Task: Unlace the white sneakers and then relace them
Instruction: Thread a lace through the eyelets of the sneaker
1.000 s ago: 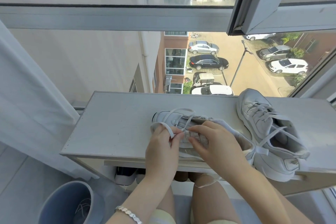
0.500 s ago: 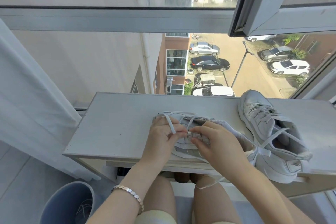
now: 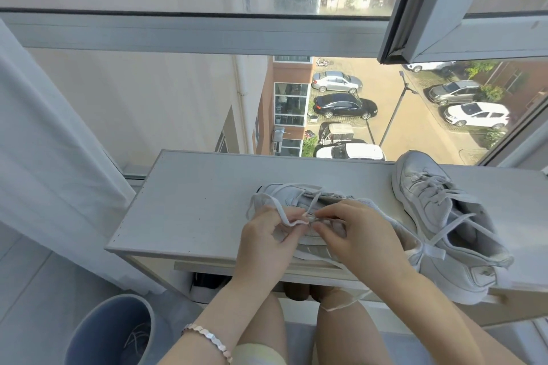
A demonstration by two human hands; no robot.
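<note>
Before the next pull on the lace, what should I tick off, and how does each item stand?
1. Left hand pinches the lace: ok.
2. Right hand pinches the same lace beside the left fingertips: ok.
3. Worked sneaker rests on the shelf top: ok.
4. Which eyelet the lace enters: cannot tell, the fingers cover it.
5. Second sneaker lies clear of both hands: ok.
6. Loose lace end hangs below the shelf's front edge and could snag: not ok.
</note>
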